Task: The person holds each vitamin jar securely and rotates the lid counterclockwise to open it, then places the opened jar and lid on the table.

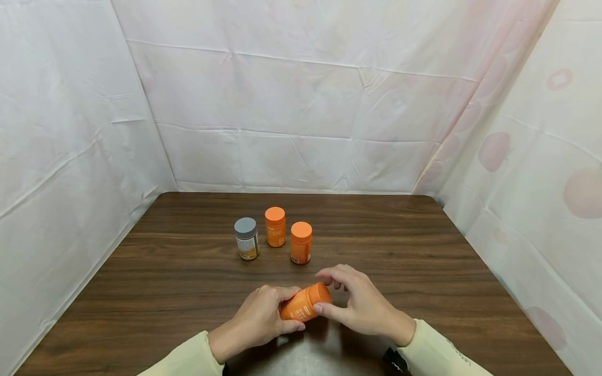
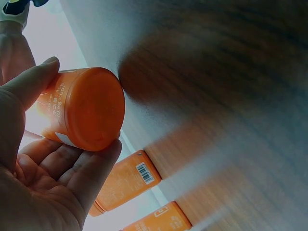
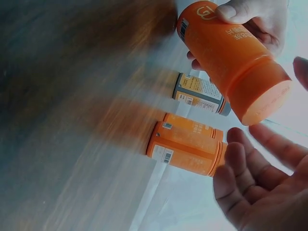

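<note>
My left hand grips an orange pill bottle around its body, thumb on one side and fingers on the other. The bottle is tilted, its orange cap towards my right hand. That hand is spread around the cap; in the right wrist view its index fingertip is right at the cap's rim, and the thumb stands apart from it. The left wrist view shows the bottle's round base, with the left thumb on the label side.
Beyond my hands, two more orange bottles stand upright, one nearer and one farther back. To their left is a grey-capped bottle with a printed label. The dark wooden table is bordered by whitish curtains.
</note>
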